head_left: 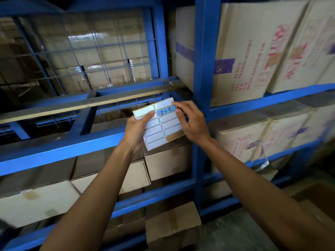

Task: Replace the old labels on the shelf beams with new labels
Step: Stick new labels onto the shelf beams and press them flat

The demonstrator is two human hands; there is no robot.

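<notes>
I hold a white sheet of blank labels [164, 128] up in front of the blue shelf rack. My left hand [136, 132] grips its left edge, thumb lying across the upper rows. One label [166, 112] near the top right is blue, with "1-5" written in red. My right hand [192, 122] pinches the right end of that label with thumb and forefinger. A bare patch of brown backing shows at the sheet's lower right. The blue shelf beam [59, 148] runs behind my hands; I see no label stuck on it.
A blue upright post [204, 73] stands just right of the sheet. Cardboard boxes [250, 51] with red print fill the right bays; plain boxes [168, 164] sit on the lower left shelves. A wire mesh panel [94, 57] covers boxes at upper left. One box [172, 227] rests on the floor.
</notes>
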